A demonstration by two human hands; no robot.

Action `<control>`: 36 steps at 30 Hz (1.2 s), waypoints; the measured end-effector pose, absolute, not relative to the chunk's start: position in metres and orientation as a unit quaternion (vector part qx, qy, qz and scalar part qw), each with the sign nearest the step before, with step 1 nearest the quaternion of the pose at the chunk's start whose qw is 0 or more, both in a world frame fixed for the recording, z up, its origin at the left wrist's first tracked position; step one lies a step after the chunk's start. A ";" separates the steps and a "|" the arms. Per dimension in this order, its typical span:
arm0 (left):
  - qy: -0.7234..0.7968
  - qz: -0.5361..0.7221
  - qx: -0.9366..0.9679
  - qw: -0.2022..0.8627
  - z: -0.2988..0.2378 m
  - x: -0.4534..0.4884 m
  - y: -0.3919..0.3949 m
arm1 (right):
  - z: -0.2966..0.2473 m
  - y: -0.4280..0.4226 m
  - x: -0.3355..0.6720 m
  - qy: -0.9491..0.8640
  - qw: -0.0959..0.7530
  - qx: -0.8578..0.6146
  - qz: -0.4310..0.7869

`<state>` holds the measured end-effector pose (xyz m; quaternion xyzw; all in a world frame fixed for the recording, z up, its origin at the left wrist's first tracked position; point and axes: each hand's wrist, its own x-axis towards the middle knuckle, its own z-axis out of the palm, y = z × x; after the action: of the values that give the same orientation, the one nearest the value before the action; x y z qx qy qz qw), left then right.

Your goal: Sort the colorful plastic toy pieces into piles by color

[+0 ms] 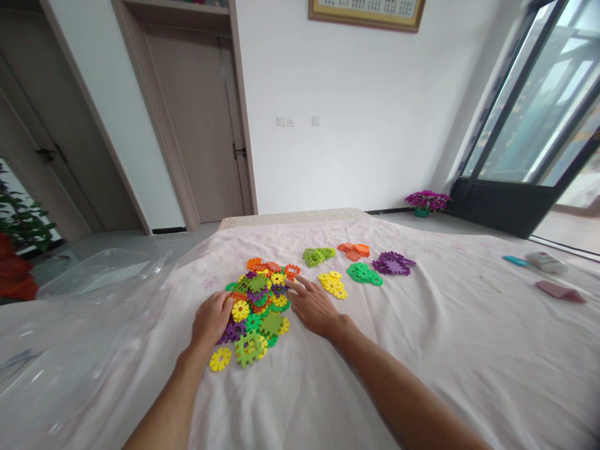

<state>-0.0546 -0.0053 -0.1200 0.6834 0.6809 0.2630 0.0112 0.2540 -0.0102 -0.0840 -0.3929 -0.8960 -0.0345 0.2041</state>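
Observation:
A mixed heap of coloured plastic snowflake pieces (pixel 260 299) lies on a pale pink bed sheet (pixel 422 350). My left hand (pixel 210 320) rests at the heap's left edge, fingers curled loosely against the pieces. My right hand (pixel 313 306) lies flat on the sheet at the heap's right edge, fingers stretched out and touching the pieces. Beyond it sit sorted small piles: yellow (pixel 333 284), light green (pixel 317 255), orange (pixel 354 250), dark green (pixel 364 274) and purple (pixel 392 264). A big green piece (pixel 248 349) and a yellow one (pixel 220 359) lie nearest me.
Clear plastic wrap or a clear bin (pixel 94 275) lies at the left of the bed. At the right edge are a teal object (pixel 515 260), a white one (pixel 546 262) and a dark red one (pixel 560 291). A closed door (pixel 197 125), a flower pot (pixel 426 203) and a glass door (pixel 539 125) stand behind.

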 end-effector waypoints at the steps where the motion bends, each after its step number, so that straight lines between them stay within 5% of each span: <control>1: 0.681 0.263 0.683 0.011 -0.120 -0.054 -0.006 | -0.084 -0.010 0.253 -0.895 0.205 -0.394 -0.032; 9: 0.675 0.268 0.687 0.008 -0.123 -0.056 -0.004 | -0.090 -0.007 0.259 -0.880 0.294 -0.373 0.002; 24: 0.672 0.265 0.692 0.012 -0.126 -0.060 -0.002 | -0.106 0.046 0.338 -0.479 0.668 -0.544 0.169; 36: 0.657 0.279 0.701 0.013 -0.133 -0.065 0.003 | -0.115 0.060 0.437 -0.278 0.763 -0.545 0.207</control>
<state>-0.0654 0.0032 -0.1325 0.7007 0.6566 0.2788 0.0134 0.4371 0.0599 -0.1151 -0.5453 -0.2781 0.2070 0.7632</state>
